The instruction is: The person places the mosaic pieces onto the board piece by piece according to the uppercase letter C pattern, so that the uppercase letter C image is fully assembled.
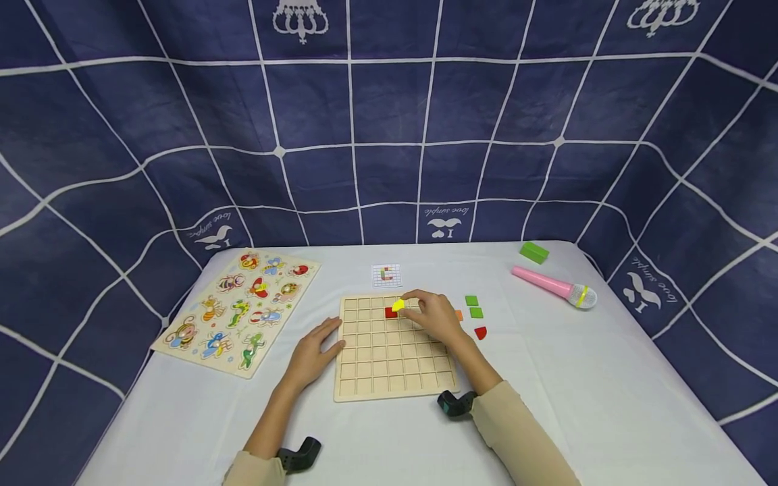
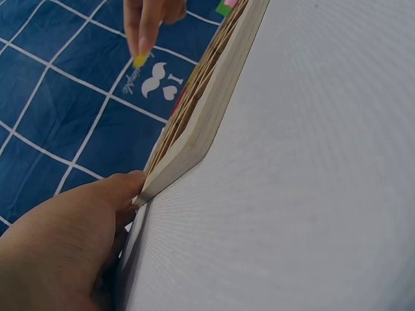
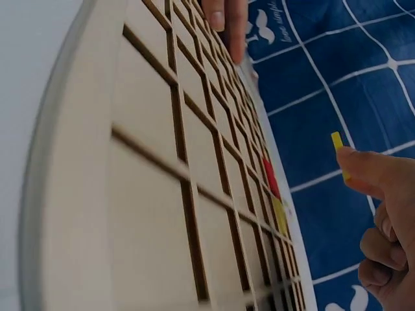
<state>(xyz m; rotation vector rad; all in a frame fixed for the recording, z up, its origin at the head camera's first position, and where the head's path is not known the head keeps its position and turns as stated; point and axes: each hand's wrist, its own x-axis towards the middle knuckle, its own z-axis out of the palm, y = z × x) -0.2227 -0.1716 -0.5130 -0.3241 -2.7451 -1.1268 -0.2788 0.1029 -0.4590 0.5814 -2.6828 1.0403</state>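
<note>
My right hand (image 1: 439, 316) pinches a small yellow tile (image 1: 398, 305) between thumb and fingertips, raised over the far part of a wooden grid board (image 1: 379, 368). Under it, a red tile (image 1: 390, 313) sits in a cell. The right wrist view shows the held tile edge-on, with a second yellow tile (image 3: 279, 216) lying beside the red one on the board. My left hand (image 1: 310, 356) rests on the table at the board's left side, fingers extended; its thumb (image 2: 123, 188) is right at the board's edge.
Right of the board lie green square tiles (image 1: 471, 300), an orange tile (image 1: 459, 315) partly behind my hand and a red rounded piece (image 1: 481, 333). A pattern card (image 1: 386, 275) lies beyond. Insect puzzle board (image 1: 200, 361) at left; pink microphone (image 1: 543, 281) and green block (image 1: 534, 253) at right.
</note>
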